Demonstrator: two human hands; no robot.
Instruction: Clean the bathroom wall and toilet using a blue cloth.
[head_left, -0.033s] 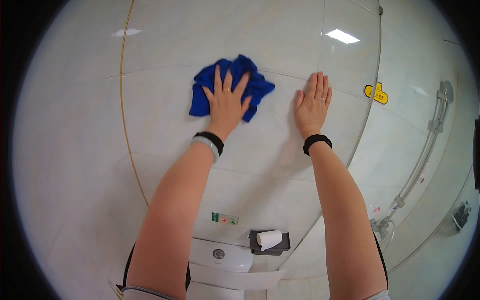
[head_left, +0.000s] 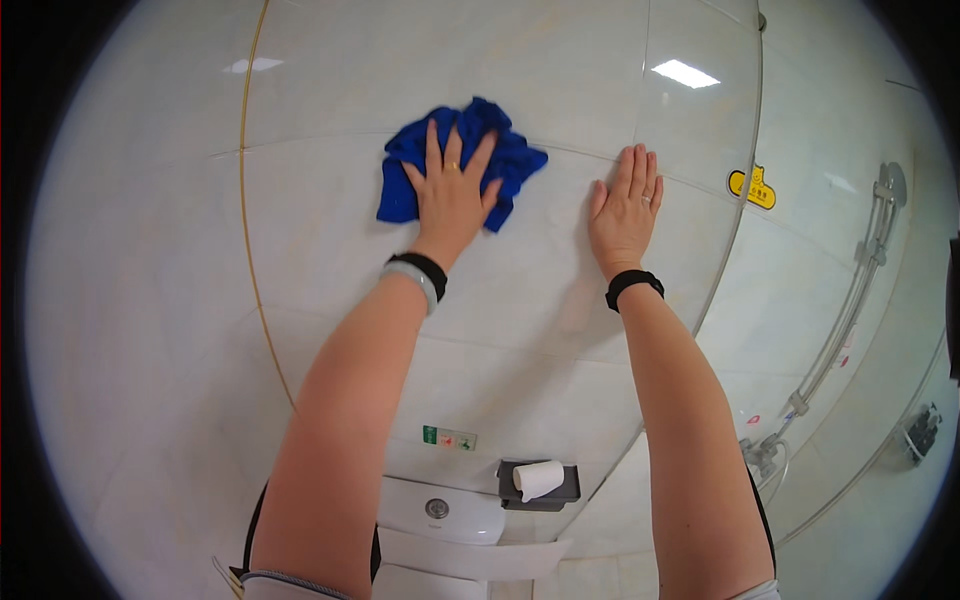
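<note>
My left hand [head_left: 452,200] lies spread on a crumpled blue cloth [head_left: 520,160], pressing it flat against the pale tiled wall [head_left: 340,230]. Its fingers are stretched apart over the fabric, and a gold ring shows on one of them. To the right, my right hand [head_left: 624,215] rests palm down on the same wall, empty, with straight fingers side by side and the thumb held out. Bare wall separates it from the cloth. The cloth's edges stick out in folds around my left hand, while the part under the palm is hidden.
Below are a white toilet cistern [head_left: 440,510] with a round button and a dark grey holder [head_left: 568,484] bearing a white paper roll [head_left: 539,480]. A glass panel edge [head_left: 733,235] runs down the right, near a yellow sticker [head_left: 760,192]. Beyond stands a shower rail [head_left: 872,250].
My left hand and the blue cloth have slid slightly upward along the wall. My right hand stays in place.
</note>
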